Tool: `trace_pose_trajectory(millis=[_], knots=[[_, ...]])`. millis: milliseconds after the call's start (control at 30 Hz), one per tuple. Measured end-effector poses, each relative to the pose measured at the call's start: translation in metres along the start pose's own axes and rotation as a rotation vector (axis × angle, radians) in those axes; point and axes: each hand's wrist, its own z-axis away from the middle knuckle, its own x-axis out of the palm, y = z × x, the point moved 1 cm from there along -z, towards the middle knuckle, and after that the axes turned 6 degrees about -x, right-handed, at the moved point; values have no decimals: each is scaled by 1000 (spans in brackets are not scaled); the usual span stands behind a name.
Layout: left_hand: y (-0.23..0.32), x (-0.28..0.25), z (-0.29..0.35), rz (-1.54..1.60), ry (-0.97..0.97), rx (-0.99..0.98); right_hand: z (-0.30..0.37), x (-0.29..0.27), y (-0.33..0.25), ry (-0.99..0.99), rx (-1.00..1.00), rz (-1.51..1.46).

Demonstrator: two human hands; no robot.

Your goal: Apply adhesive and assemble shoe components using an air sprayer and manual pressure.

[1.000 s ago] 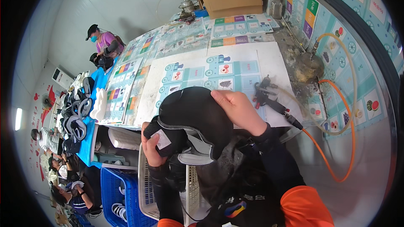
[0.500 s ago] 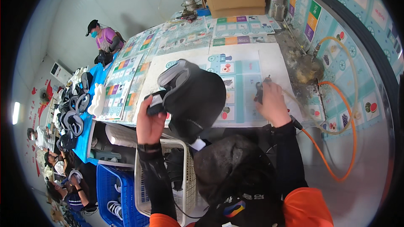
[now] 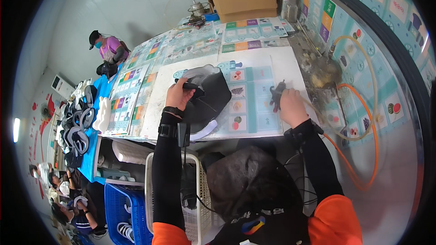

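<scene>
Shoe [image 3: 206, 100] — under left hand [image 3: 178, 95]

A cardboard box [image 3: 245, 1] sits at the table's far end, near a small metal burner [image 3: 198, 8]. An orange hose [image 3: 363, 154] loops at the right beside a clear hose [image 3: 363, 63]. At the left a person [image 3: 107, 50] sits by shoes [image 3: 79, 122]; a blue crate [image 3: 123, 213] and a white basket [image 3: 200, 199] stand below.

Cardboard box [image 3: 245, 1]: brown, rectangular, at the far end of the table [image 3: 290, 66], at twelve o'clock.
Picture-card sheets [image 3: 247, 97]: teal, green and purple squares covering the table, centre to eleven o'clock.
Wall posters [image 3: 328, 11]: coloured squares at one to three o'clock.
</scene>
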Motion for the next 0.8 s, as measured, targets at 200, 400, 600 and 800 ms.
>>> trace_pose_trajectory(millis=[200, 400, 600, 800], knots=[[4, 3, -6, -25, -8, -12, 41, -56, -38, 148, 174, -1137], [4, -4, 3, -61, 8, -26, 45, -56, -95, 110, 58, -1171], [2, -2, 4, -19, -14, -2, 51, -65, -102, 85, -47, -1294], [-1, -2, 8, -33, -10, -15, 57, -49, -84, 146, 107, -1384]])
